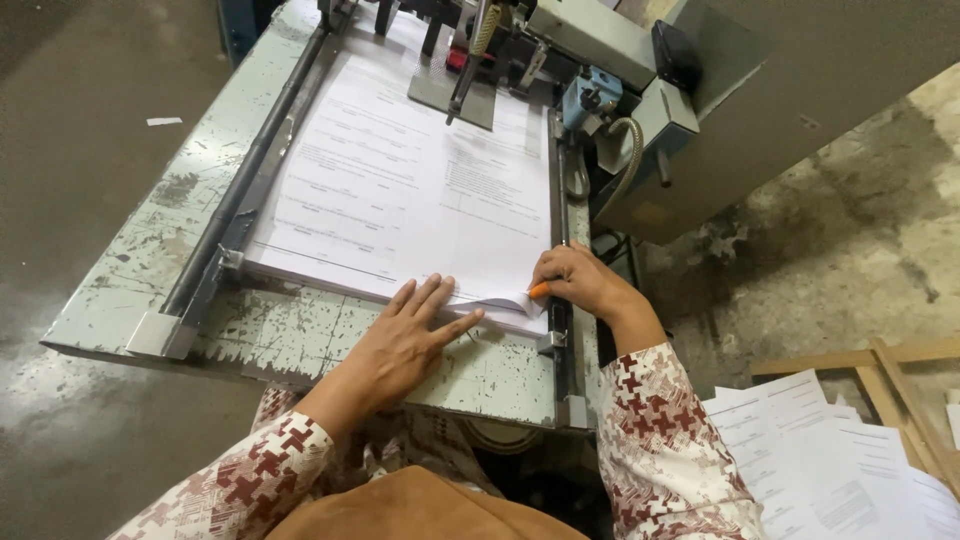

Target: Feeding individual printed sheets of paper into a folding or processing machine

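Two hands are working at the near edge of a stack of printed sheets (400, 190) lying on the worn, paint-chipped bench (150, 230) of a paper machine: the left hand (405, 340) is pressing flat with fingers spread on the near edge, while the right hand (575, 280) is pinching the lifted near-right corner with a small orange tool (540, 290). Judging from the head view, the lifted sheets could be creasing or tearing under too hard a pull, or the stack sliding off the black side rail (235, 190) if the flat hand eases.

The left hand (400, 335) lies flat, fingers spread forward; the right hand (580, 282) is curled, fingertips pinched.
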